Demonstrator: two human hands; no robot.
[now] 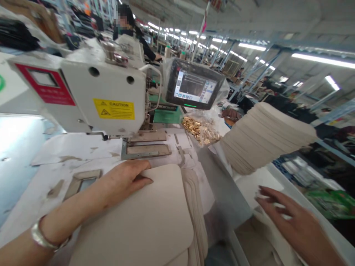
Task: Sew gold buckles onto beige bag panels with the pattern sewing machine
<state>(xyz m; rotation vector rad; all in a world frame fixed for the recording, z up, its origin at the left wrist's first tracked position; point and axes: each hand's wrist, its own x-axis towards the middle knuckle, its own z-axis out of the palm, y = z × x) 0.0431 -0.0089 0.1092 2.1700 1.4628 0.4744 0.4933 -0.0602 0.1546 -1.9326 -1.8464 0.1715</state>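
My left hand (122,183), with a silver bangle at the wrist, pinches the far edge of a beige rounded-corner panel (151,218). Its thumb lies on the panel's top face and the fingers go over the edge. More beige panels (197,207) of the same shape lie in a stack under and to the right of it. At the right, my right hand (294,218) is a little blurred, its fingers apart and nothing seen in them. Below that hand is a loose beige piece (273,231) by an open box-like space. The sewing machine (111,85) stands just beyond my left hand.
A metal clamp frame (146,150) sits under the machine head. The control screen (194,87) stands behind it, near a bag of gold-coloured metal parts (198,129). A tall leaning stack of beige panels (266,136) rises at the right. Another person (126,22) is in the background.
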